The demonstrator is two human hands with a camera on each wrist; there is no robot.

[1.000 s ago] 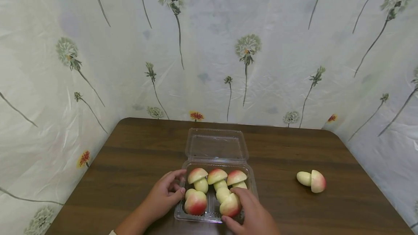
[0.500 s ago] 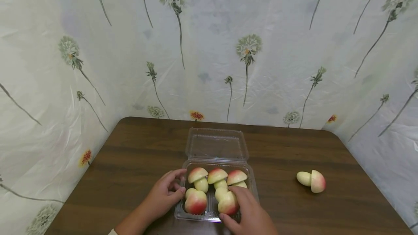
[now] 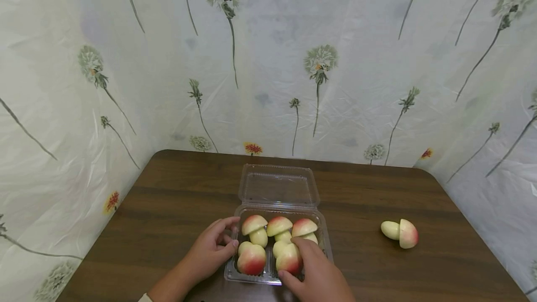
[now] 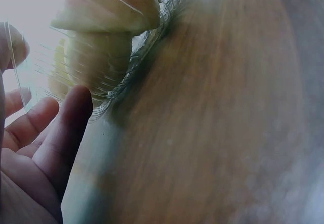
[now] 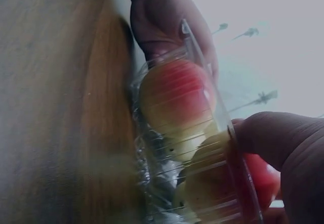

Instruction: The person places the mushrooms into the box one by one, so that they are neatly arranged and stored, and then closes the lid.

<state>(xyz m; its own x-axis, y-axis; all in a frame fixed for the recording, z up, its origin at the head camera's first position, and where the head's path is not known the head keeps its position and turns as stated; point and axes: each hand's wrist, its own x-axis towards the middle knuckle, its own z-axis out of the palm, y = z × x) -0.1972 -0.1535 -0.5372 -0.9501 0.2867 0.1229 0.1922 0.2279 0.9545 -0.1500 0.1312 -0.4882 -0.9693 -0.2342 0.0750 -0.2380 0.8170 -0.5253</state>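
A clear plastic clamshell box lies open on the table, its lid tipped back. Three mushroom-shaped pieces, pale with red-tinted caps, fill its far row, among them a left one. In the near row sits another mushroom piece at the left. My right hand grips a mushroom piece beside it, thumb at the near side of the cap. My left hand rests against the box's left wall, fingers and thumb touching it; the left wrist view shows the fingers against the clear wall.
One more mushroom piece lies on its side on the brown wooden table, well right of the box. A dandelion-patterned sheet hangs behind and along both sides of the table.
My right hand has slid left inside the box with its mushroom piece, bringing it closer to the near-left one. The left hand has stayed in place.
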